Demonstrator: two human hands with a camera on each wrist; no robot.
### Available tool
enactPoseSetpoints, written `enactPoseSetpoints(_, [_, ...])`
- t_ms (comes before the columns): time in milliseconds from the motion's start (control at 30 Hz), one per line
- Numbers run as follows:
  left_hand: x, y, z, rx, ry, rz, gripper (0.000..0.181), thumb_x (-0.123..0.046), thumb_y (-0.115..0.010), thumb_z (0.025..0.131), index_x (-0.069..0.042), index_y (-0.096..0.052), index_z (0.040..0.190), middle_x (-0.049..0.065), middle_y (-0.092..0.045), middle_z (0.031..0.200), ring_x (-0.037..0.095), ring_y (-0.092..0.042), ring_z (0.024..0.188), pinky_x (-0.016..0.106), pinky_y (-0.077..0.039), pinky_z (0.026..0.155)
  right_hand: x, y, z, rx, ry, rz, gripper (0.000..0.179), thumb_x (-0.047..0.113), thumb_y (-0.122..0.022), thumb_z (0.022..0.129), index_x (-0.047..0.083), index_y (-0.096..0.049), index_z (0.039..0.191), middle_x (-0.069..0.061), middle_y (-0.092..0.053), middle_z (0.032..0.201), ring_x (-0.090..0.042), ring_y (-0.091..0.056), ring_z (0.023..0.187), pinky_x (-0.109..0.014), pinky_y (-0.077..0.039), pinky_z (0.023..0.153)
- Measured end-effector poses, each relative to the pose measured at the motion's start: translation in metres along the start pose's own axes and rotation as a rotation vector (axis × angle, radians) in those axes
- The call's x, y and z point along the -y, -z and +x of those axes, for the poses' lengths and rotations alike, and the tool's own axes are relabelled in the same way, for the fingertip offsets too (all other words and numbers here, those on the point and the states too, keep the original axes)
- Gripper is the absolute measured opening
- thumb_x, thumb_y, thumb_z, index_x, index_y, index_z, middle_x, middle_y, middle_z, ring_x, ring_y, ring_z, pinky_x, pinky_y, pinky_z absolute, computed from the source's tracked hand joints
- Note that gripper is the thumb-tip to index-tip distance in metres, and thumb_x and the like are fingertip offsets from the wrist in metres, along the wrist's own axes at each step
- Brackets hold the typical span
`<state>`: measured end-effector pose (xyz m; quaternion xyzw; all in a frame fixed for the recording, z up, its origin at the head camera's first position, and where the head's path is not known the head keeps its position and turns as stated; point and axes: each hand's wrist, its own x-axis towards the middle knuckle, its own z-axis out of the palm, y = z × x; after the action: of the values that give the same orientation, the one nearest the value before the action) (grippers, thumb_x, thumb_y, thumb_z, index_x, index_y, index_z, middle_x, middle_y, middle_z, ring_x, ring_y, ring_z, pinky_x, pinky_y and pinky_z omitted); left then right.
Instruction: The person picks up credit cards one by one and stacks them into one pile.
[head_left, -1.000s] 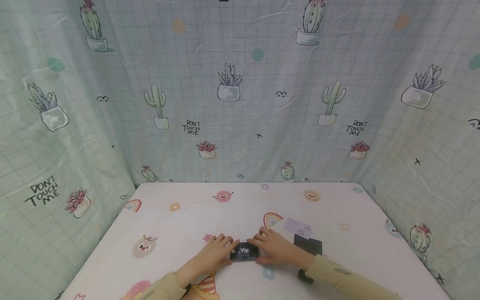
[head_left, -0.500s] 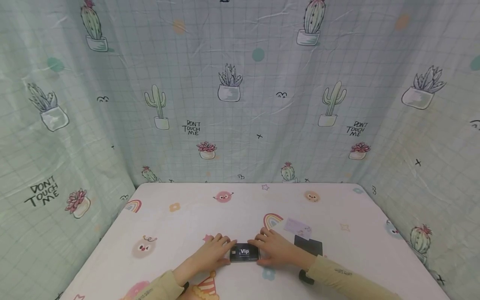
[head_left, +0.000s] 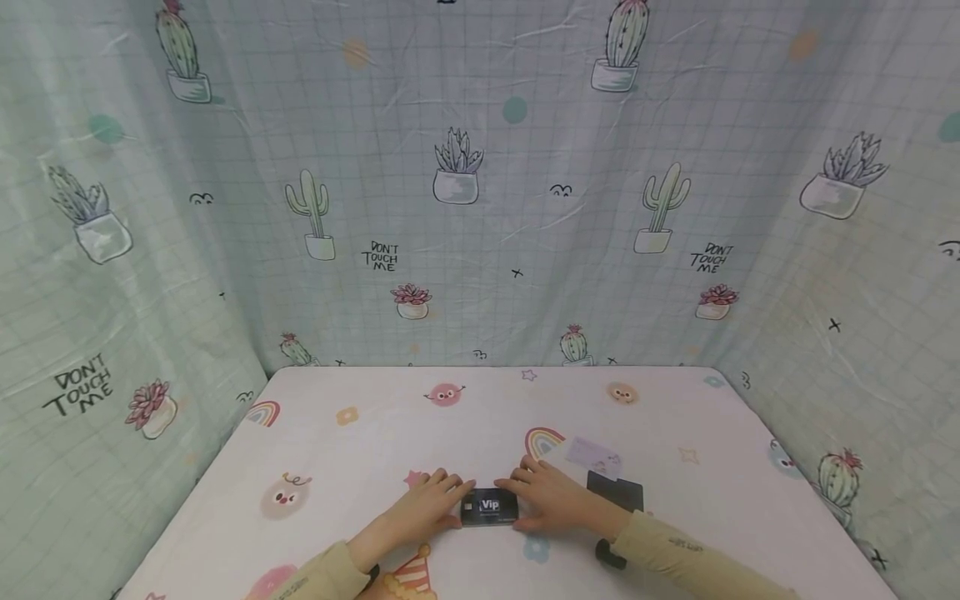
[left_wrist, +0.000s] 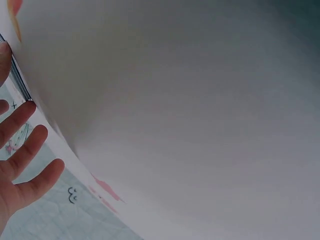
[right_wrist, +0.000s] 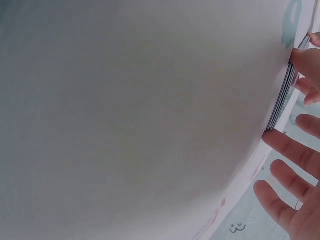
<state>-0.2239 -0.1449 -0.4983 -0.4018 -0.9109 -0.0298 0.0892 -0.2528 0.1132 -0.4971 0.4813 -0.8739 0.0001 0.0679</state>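
Note:
A neat stack of cards [head_left: 489, 507], its top one black and printed "Vip", lies flat on the patterned table in front of me. At its left end my left hand [head_left: 420, 510] pinches the stack, thumb at the near corner and a finger at the far one. My right hand [head_left: 551, 498] grips the right end in the same way. Layered edges of the cards [right_wrist: 283, 95] show between thumb and finger in the right wrist view. Only a sliver of the stack [left_wrist: 21, 82] appears in the left wrist view, where the other fingers are spread.
Behind my right forearm lies a flat black case-like piece [head_left: 617, 490]. Just beyond it is a pale purple card [head_left: 594, 454]. The white table [head_left: 360, 450] carries printed cartoons, and a cactus-print curtain [head_left: 487, 233] hangs around its back and sides.

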Motion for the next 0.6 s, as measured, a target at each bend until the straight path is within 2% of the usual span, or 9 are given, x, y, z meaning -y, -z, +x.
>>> enactPoseSetpoints(200, [-0.0013,-0.0004,0.0014,0.009,0.016,-0.01,0.058,-0.038,-0.063,0.077,-0.013,-0.048,0.127,-0.003,-0.057,0.106,0.012,-0.046,0.089,0.024,-0.038,0.07,0.0005,-0.0015,-0.0001,0.0,-0.01,0.017,0.061,0.054,-0.056,0.077,0.022,-0.046,0.128,0.007,-0.056,0.106,-0.009,-0.041,0.094,-0.027,-0.042,0.081])
enactPoseSetpoints(367, [-0.0027,0.0003,0.0011,0.034,0.034,0.027,0.059,-0.041,-0.061,0.077,-0.015,-0.047,0.128,-0.003,-0.057,0.104,0.011,-0.046,0.088,0.023,-0.037,0.069,0.0004,-0.0023,-0.0014,0.01,-0.026,0.005,0.062,0.056,-0.056,0.076,0.023,-0.046,0.128,0.007,-0.055,0.104,-0.009,-0.04,0.093,-0.027,-0.042,0.08])
enactPoseSetpoints(600, [-0.0041,0.0008,0.0001,0.042,0.017,0.044,0.057,-0.04,-0.06,0.079,-0.015,-0.047,0.128,-0.003,-0.057,0.103,0.011,-0.047,0.089,0.024,-0.039,0.07,-0.0001,0.0003,-0.0037,0.013,-0.028,0.022,0.061,0.055,-0.057,0.076,0.022,-0.046,0.127,0.007,-0.054,0.096,-0.009,-0.039,0.088,-0.025,-0.04,0.074])
